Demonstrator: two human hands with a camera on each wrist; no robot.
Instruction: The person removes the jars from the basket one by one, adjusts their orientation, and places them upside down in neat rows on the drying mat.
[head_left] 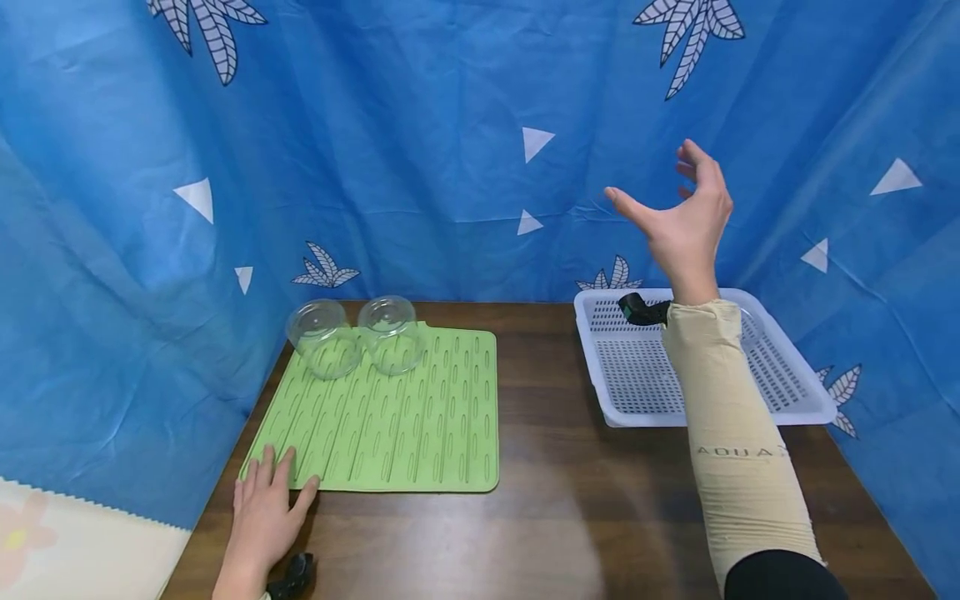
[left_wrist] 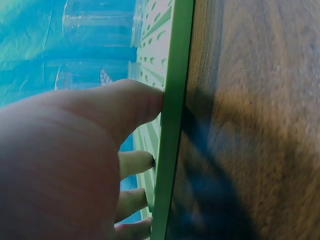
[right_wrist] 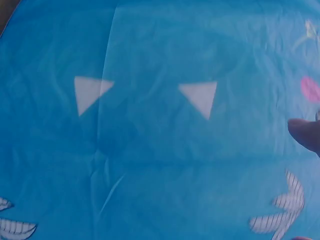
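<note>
My left hand point(head_left: 264, 512) rests with spread fingers on the front left corner of a green ridged drying mat point(head_left: 450, 417). Its thumb point(left_wrist: 142, 100) lies at the mat's edge in the left wrist view. Two clear cups point(head_left: 322, 337) stand side by side at the mat's back left, apparently rim down. Up in the air at the right, my right hand point(head_left: 690, 221) holds nothing; thumb and fingers are spread in a wide curve. In the right wrist view only a thumb tip point(right_wrist: 306, 134) shows clearly, against blue cloth.
A white perforated plastic basket point(head_left: 637, 375) sits at the back right of the brown wooden table point(head_left: 540, 500), partly hidden behind the right forearm. Blue patterned curtains point(head_left: 450, 150) close off the back and both sides. A pale cloth point(head_left: 82, 542) shows at lower left.
</note>
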